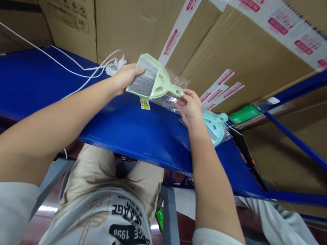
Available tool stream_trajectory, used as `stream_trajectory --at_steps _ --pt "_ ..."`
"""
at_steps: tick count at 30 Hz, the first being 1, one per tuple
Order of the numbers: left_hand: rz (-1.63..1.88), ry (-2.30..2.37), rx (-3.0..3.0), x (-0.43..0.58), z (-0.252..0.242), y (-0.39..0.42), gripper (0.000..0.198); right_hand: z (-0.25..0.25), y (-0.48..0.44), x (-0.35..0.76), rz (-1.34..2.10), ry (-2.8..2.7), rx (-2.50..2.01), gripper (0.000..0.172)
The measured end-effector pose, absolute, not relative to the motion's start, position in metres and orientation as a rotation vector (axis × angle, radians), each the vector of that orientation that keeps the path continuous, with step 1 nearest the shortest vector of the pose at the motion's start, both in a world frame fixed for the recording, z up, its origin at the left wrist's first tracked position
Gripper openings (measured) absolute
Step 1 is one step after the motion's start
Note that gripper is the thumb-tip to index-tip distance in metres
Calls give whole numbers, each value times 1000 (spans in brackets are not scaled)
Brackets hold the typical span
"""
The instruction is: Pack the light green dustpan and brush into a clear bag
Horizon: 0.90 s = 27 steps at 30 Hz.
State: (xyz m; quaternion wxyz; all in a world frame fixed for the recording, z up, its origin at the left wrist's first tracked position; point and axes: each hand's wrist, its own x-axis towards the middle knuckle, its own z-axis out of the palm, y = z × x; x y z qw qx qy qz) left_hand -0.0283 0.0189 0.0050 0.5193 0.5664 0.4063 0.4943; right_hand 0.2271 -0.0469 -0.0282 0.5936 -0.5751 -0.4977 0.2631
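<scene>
A light green dustpan and brush set [159,81] with grey bristles is held above the blue table [143,127]. My left hand [127,77] grips its wide end, with the thumb over the bristles. At the handle end, my right hand [190,106] is closed with its fingertips at the handle tip and on a clear plastic bag [170,104]. The bag hangs behind and below the set. A yellow label [145,103] shows beneath the pan. A light blue dustpan and brush set [216,126], in clear wrapping, lies just right of my right hand.
Large cardboard boxes [127,27] stand along the table's back. A white power strip [116,67] with white cables [84,69] lies at the back left. A green-labelled clear packet [245,114] is at the right beside a blue metal frame [293,136].
</scene>
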Motion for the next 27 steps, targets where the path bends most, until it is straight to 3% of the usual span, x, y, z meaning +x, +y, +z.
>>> stream_trajectory --at_steps 9,21,27 --pt "1137 1077 1419 -29 2 23 28 -26 -52 223 771 -1099 -1242 23" --pt "1017 1133 1479 -32 5 24 37 -19 -51 224 658 -1014 -1552 28" --pt "1022 1074 1360 -44 12 22 26 -12 -56 220 636 -910 -1584 29"
